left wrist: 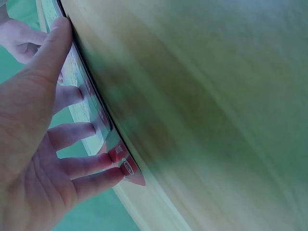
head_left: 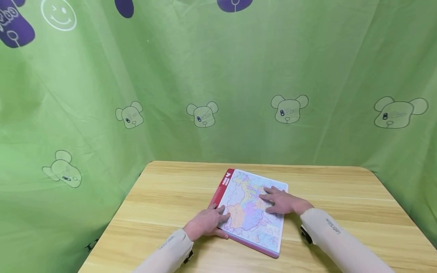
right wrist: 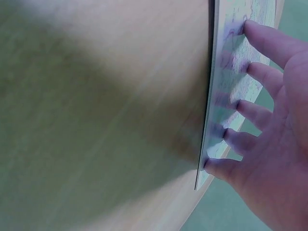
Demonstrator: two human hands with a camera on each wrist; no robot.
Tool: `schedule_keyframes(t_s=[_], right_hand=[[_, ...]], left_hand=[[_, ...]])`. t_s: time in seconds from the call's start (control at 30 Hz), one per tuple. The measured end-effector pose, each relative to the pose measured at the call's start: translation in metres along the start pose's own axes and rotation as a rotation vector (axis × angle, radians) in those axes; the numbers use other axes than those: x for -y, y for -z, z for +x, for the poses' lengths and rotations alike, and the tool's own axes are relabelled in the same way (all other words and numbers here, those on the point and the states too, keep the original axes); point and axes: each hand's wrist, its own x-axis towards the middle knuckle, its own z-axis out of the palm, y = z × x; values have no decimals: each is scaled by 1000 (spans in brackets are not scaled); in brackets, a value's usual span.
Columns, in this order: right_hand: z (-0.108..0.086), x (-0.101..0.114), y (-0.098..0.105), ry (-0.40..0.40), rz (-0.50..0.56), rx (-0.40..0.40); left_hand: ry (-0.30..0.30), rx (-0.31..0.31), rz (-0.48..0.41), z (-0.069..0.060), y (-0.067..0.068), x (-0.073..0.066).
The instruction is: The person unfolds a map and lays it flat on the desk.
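A flat map board point(head_left: 250, 212) with a red strip down its left side lies tilted on the wooden table. My left hand point(head_left: 206, 222) rests at its lower left corner, fingers spread on the surface and thumb along the near edge. On the map's right part, my right hand point(head_left: 281, 201) lies with spread fingertips touching it. In the left wrist view the left hand point(left wrist: 43, 134) touches the red strip and glossy surface. The right wrist view has the right hand point(right wrist: 269, 106) with all its fingertips on the board point(right wrist: 228, 72).
The wooden table point(head_left: 164, 197) extends around the board on all sides. Behind it and at both sides hangs a green curtain point(head_left: 239, 136) printed with bear heads. A dark object point(head_left: 91, 245) shows at the table's left edge.
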Motion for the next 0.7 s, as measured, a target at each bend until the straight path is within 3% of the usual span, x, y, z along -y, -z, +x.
schedule_keyframes(t_s=[0.7], right_hand=[[9,-4,-2,18,-18,-10]], left_hand=[[28,6,65,0,2,-11]])
